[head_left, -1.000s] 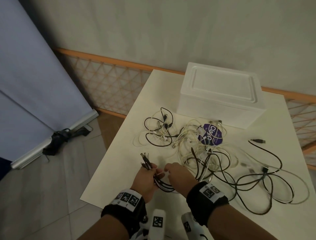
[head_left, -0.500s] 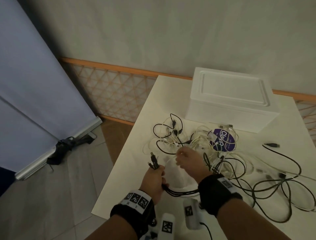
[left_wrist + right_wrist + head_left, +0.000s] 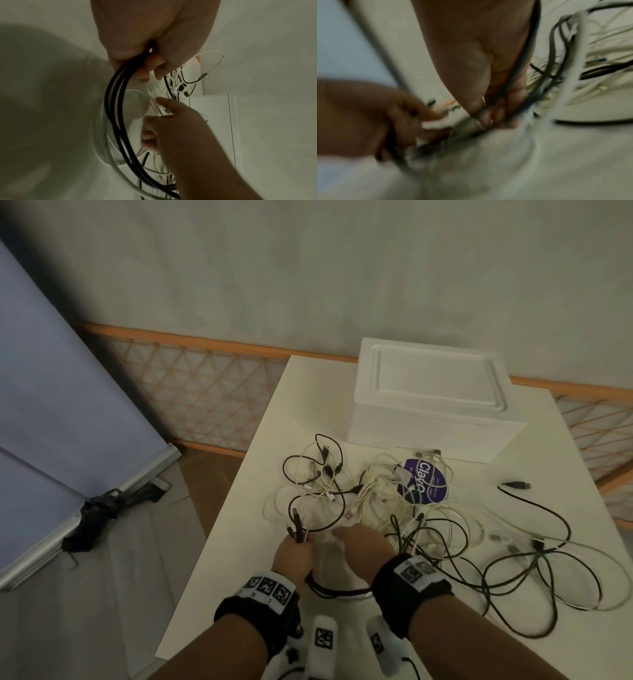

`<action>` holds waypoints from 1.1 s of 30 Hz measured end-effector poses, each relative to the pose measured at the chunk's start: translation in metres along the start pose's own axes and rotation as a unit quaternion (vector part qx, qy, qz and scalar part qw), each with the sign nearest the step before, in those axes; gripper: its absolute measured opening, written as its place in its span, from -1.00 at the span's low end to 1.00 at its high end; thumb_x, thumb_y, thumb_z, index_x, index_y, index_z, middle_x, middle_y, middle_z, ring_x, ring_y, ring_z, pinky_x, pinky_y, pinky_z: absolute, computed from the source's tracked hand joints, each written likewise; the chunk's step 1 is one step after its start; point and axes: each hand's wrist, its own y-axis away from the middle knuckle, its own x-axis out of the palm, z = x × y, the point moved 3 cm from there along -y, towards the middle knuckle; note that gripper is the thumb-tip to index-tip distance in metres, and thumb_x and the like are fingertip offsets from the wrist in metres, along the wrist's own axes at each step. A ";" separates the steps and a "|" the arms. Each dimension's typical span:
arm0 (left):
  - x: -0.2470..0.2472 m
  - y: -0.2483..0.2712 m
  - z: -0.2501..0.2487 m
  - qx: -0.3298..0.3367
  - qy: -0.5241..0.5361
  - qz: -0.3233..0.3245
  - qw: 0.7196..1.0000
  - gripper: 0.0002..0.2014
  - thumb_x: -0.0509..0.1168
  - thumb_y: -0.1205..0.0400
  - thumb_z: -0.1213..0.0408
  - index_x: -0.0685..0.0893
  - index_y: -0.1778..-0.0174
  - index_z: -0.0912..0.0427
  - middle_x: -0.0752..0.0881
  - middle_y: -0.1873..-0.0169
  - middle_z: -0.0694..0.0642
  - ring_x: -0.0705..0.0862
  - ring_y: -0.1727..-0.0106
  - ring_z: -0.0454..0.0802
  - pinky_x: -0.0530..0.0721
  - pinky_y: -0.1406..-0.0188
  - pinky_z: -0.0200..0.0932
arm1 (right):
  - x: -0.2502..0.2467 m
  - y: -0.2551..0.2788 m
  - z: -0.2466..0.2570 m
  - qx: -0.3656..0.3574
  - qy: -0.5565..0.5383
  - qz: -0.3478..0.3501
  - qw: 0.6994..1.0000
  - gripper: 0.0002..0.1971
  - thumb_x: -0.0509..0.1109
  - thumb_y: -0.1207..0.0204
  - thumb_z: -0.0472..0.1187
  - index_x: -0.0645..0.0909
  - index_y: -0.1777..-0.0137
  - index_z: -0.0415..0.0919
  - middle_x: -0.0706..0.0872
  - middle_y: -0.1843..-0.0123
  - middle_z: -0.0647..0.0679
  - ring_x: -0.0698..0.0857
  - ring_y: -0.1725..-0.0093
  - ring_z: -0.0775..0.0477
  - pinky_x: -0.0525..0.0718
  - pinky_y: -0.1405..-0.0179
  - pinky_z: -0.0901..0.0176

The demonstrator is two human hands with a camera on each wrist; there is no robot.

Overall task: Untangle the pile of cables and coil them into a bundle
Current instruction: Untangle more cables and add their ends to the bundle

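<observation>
A tangled pile of black and white cables (image 3: 394, 501) lies across the white table (image 3: 308, 405). My left hand (image 3: 294, 556) grips a coiled bundle of cables (image 3: 116, 108) near the table's front edge. Plug ends (image 3: 296, 527) stick up out of the fist, and the loops (image 3: 334, 594) hang below it. My right hand (image 3: 359, 546) sits just right of the left, fingers reaching toward it. In the blurred right wrist view a dark cable (image 3: 522, 67) runs across its palm under curled fingers (image 3: 488, 115). The left wrist view shows its index finger (image 3: 161, 101) extended beside a white strand.
A white lidded foam box (image 3: 431, 395) stands at the back of the table. A purple round sticker (image 3: 424, 481) lies under the pile. Long black cables (image 3: 548, 542) sprawl to the right. The table's left edge (image 3: 219, 525) drops to the floor, beside a blue panel (image 3: 51, 405).
My right hand went out to the pile half a second ago and has come back beside the left hand. The left hand has kept its grip on the bundle.
</observation>
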 end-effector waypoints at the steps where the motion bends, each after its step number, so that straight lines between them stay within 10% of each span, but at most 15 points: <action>1: 0.001 0.009 -0.005 -0.004 0.016 0.007 1.000 -0.76 0.34 -0.35 0.16 0.75 0.17 0.19 0.78 0.23 0.29 0.73 0.25 0.24 0.74 0.08 0.17 | 0.003 0.000 0.004 -0.013 0.038 0.003 0.999 -0.60 0.08 -0.61 -0.34 0.45 -0.42 -0.14 0.57 -0.31 -0.21 0.58 -0.29 -0.24 0.56 -0.21 -0.05; 5: 0.003 0.047 -0.031 -0.018 0.102 0.012 0.995 -0.87 0.25 -0.64 0.40 0.62 0.23 0.21 0.67 0.32 0.19 0.36 0.61 -0.06 0.38 0.51 -0.18 | 0.003 0.000 0.005 -0.029 0.100 -0.010 0.995 -0.67 0.06 -0.60 -0.33 0.40 -0.33 -0.17 0.63 -0.17 -0.25 0.64 -0.15 -0.30 0.61 0.00 -0.08; 8: 0.004 0.051 -0.041 -0.019 0.162 0.024 0.986 -0.87 0.20 -0.69 0.36 0.61 0.14 0.24 0.66 0.34 0.15 0.27 0.69 -0.13 0.30 0.60 -0.25 | -0.015 0.008 0.000 0.015 -0.093 -0.079 0.992 -0.81 0.15 -0.58 -0.29 0.54 -0.10 -0.17 0.72 0.04 -0.18 0.69 0.05 -0.20 0.65 0.09 -0.03; 12: 0.018 0.065 -0.065 -0.045 0.206 0.121 0.970 -0.80 0.20 -0.72 0.23 0.65 0.09 0.28 0.71 0.33 0.13 0.26 0.72 -0.18 0.26 0.69 -0.31 | -0.058 0.041 0.000 0.050 -0.617 -0.107 0.778 -0.87 0.31 -0.50 -0.35 0.66 0.19 -0.38 0.74 0.23 -0.24 0.71 0.19 -0.20 0.71 0.08 -0.06; 14: 0.032 0.075 -0.077 -0.031 0.210 0.173 0.962 -0.80 0.20 -0.72 0.22 0.65 0.10 0.24 0.68 0.35 0.10 0.24 0.73 -0.20 0.26 0.72 -0.35 | -0.077 0.059 0.000 0.037 -0.667 -0.090 0.739 -0.89 0.30 -0.55 -0.39 0.63 0.12 -0.44 0.75 0.25 -0.29 0.73 0.25 -0.21 0.74 0.21 0.03; 22: 0.074 0.091 -0.096 -0.081 0.270 0.234 0.930 -0.79 0.13 -0.75 0.28 0.63 0.10 0.25 0.69 0.26 0.08 0.24 0.75 -0.21 0.31 0.75 -0.38 | -0.095 0.099 -0.026 0.009 -0.304 -0.072 0.950 -0.73 0.21 -0.51 -0.42 0.44 -0.04 -0.02 0.75 0.36 0.05 0.60 0.47 0.16 0.55 0.46 0.32; 27: 0.063 0.061 -0.106 -0.076 0.308 0.150 0.937 -0.80 0.12 -0.75 0.31 0.59 0.11 0.29 0.62 0.33 0.06 0.20 0.75 -0.22 0.32 0.79 -0.39 | -0.095 0.118 -0.044 -0.005 -0.234 -0.088 0.968 -0.73 0.35 -0.52 -0.25 0.62 0.27 0.19 0.64 0.45 0.14 0.53 0.47 0.24 0.50 0.40 0.33; 33: 0.050 0.045 -0.095 -0.075 0.287 0.101 0.950 -0.83 0.19 -0.72 0.32 0.59 0.16 0.23 0.66 0.27 0.05 0.24 0.78 -0.20 0.33 0.79 -0.39 | -0.121 0.135 -0.080 0.050 -0.196 -0.058 0.978 -0.88 0.47 -0.44 -0.19 0.75 0.29 -0.19 0.64 0.49 0.04 0.52 0.49 0.24 0.47 0.42 0.40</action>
